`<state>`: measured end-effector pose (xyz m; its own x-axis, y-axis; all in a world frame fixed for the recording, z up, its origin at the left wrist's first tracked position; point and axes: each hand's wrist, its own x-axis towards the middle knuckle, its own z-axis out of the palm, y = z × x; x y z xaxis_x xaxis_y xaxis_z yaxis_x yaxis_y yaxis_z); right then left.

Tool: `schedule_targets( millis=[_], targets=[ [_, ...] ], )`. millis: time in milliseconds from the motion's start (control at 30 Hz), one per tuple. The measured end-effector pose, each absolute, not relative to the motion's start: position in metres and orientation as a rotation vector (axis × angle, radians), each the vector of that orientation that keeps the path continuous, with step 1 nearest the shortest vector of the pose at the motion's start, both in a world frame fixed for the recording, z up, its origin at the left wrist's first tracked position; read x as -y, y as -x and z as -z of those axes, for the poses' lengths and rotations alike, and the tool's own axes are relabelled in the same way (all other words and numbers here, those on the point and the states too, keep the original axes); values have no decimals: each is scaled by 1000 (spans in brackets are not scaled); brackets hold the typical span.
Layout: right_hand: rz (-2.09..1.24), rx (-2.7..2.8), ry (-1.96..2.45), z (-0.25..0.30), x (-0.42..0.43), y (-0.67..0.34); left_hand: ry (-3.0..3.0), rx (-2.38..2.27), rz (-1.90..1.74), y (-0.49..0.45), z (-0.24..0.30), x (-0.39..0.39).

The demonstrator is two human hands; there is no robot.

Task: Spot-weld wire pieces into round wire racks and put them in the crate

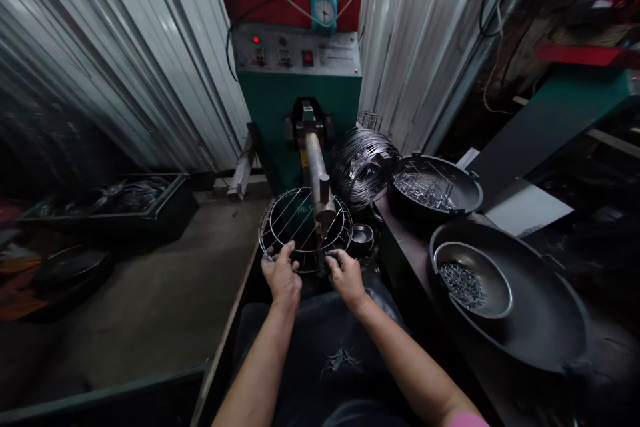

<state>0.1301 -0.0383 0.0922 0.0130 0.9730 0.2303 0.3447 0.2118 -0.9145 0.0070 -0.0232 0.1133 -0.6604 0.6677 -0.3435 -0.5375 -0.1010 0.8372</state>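
Between the left fingers point(287, 252), a wire rack point(300, 251) is pinched; whether the right fingers point(337, 261) pinch its rim cannot be told.

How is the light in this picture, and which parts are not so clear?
Head view, overall: dim, with pale sheen on the corrugated wall and a glowing red lamp; head view, outer sides: soft, sinking into near-black at lower right; head view, centre: left hand, right hand and wire frame readable.
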Motion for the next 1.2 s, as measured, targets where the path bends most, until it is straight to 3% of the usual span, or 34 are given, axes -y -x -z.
schedule_targets(
  millis=[333,633,1200],
  targets=[
    [-1063,1263,1202,-90,38,-123,-145,-1308,-1887,-9,-112,22],
    [-873,1308,1222,-89,39,-124,-89,-1250,-1880,-7,-111,21],
    [-846,1213,1211,-84,28,-117,-23,-1266,-1888,-12,-109,12]
  ],
)
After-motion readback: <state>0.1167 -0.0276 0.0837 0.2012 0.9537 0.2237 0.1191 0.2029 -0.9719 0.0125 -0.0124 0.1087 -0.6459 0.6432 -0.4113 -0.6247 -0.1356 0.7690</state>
